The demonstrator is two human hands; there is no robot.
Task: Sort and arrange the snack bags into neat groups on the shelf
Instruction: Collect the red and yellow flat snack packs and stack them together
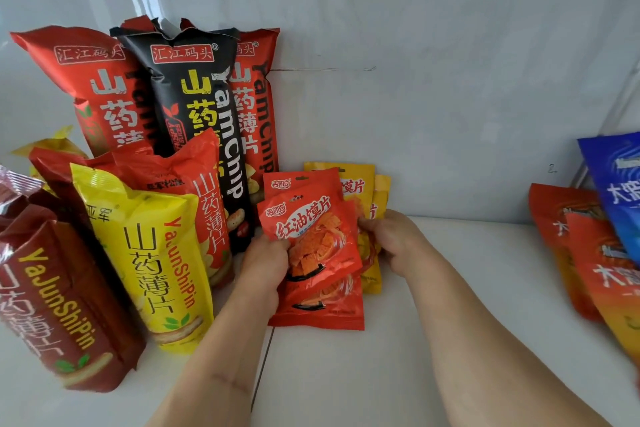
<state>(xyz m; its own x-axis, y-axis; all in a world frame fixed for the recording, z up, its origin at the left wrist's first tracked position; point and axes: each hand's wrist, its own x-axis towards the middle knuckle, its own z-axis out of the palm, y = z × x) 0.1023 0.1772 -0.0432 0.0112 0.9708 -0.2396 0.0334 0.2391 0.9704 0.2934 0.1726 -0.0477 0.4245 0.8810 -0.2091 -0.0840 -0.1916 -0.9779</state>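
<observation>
step in hand, as i judge: my left hand and right hand pinch the red pouches mid-shelf. next: square them beside the yellow pouches.

Pretty bright, even light here, kinda cool and flat, with only soft shadows under the arms on the shelf. The glossy back wall throws some streaky white glare up top. Wide-angle lens bends the edges, and the whole picture looks a bit soft and smeary.
</observation>
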